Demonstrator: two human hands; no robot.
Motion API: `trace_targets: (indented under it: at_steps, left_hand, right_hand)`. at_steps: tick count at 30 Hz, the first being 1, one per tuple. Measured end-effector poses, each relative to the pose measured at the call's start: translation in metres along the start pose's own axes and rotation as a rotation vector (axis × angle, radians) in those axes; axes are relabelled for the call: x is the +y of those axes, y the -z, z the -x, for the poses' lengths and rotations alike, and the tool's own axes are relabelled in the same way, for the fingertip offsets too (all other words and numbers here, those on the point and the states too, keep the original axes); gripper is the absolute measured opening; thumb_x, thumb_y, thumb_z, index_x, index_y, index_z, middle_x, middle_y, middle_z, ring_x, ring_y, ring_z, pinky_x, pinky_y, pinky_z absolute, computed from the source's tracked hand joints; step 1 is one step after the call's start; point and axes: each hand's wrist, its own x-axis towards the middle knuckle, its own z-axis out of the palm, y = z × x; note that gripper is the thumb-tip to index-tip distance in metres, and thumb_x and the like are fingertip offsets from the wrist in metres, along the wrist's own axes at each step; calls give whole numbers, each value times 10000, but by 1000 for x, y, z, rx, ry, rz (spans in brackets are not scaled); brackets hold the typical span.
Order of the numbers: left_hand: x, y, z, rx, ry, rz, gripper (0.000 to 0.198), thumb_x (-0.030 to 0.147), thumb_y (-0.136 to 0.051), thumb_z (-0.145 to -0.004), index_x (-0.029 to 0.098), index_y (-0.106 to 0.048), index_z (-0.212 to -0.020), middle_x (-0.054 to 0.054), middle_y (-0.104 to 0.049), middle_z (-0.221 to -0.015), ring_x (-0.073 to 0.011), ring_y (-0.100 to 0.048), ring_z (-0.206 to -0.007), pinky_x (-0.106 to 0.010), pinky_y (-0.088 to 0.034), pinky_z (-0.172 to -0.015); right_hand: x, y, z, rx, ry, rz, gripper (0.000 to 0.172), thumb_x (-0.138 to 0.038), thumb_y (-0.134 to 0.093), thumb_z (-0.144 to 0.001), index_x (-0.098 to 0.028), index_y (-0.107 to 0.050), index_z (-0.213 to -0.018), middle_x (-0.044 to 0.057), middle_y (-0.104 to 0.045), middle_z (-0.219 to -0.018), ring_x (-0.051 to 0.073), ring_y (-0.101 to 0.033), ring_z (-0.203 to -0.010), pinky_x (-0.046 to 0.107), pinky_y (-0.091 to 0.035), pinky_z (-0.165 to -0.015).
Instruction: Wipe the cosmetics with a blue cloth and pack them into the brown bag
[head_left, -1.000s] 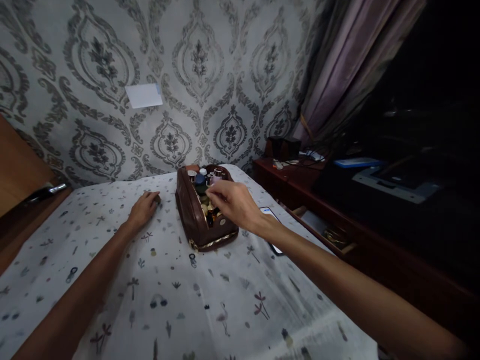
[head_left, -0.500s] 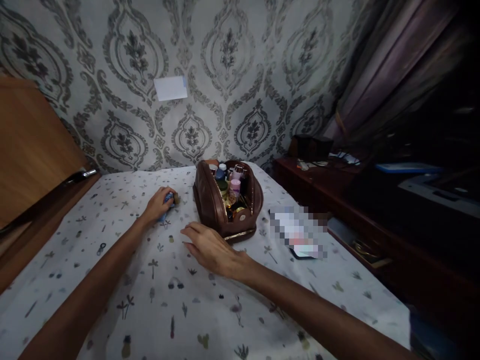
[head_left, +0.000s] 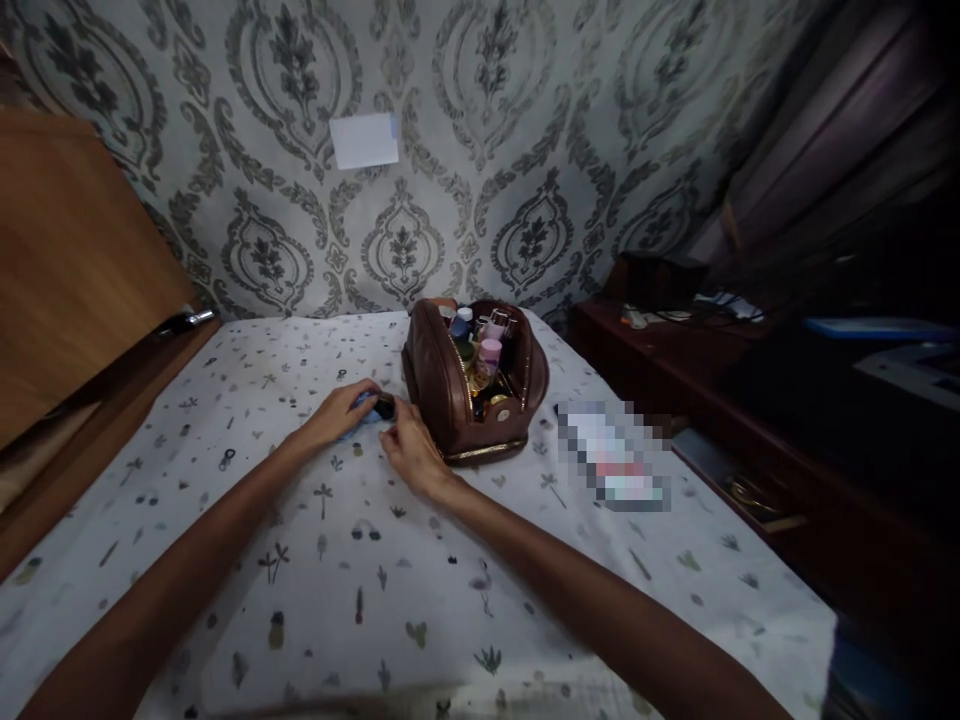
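Note:
My left hand is closed around a small blue item with a dark rounded end; its exact kind is too small and dim to tell. Fingers of my right hand meet the dark end from the right, thumb below and forefinger above. Just behind and to the right of that hand stands a brown leather toiletry bag, its zipped top spread wide. Inside it are several small bottles and jars, among them a pink-capped bottle.
A patterned white sheet covers the surface. To the right of the bag lies a blurred-out phone-like object. A wooden panel rises at the left, a dark red cabinet stands at the right, and a papered wall closes the back.
My left hand has brought the blue item rightward, closer to the bag. My right hand has risen to meet it at its dark end. The view has shifted slightly.

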Motion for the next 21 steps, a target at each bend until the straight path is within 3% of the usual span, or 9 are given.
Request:
trace_targets:
  at_steps: [5,10,13,16,21]
  left_hand:
    - [11,-5,7,62,-29,65,325,461,-468,-909,196,-623,-802,-20,-630,-794,-201,-590,-810,-298,-466,-777]
    - [22,-6,23,237,147,216,309,458,-455,-946,198,-605,-871,7,-583,-745,-164,-538,-679,-271,-446,-650]
    - [38,-13,39,349,137,185,294,435,-427,-980,199,-597,-1024,-20,-624,-873,-179,-584,-787,-289,-475,-731]
    - [53,-25,52,266,-15,64,277,407,-433,-992,209,-599,-1091,-67,-647,-1040,-219,-601,-995,-336,-473,-891]
    - [47,-34,61,164,-93,99,312,430,-421,-1004,205,-611,-1109,-85,-649,-1071,-223,-609,-1002,-349,-476,-912]
  right_hand:
    - [4,-6,-5,36,-41,28,577,-166,-533,-891,-79,-396,-1445,232,-527,-1426,275,-529,-1321,399,-424,-1105]
    - [7,-10,1,36,8,-167,391,-209,-612,-848,-187,-534,-1230,85,-709,-1130,223,-667,-1020,374,-513,-922]
    - [7,-15,10,42,-28,-249,444,-232,-658,-796,-181,-520,-1214,44,-715,-971,206,-665,-845,357,-521,-819]
    - [11,-20,18,67,-33,-325,453,-272,-687,-755,-187,-518,-1167,27,-699,-920,200,-653,-801,345,-514,-769]
    - [24,-24,19,32,-49,-665,562,-288,-806,-623,-225,-497,-1088,-39,-658,-809,148,-618,-687,284,-496,-667]
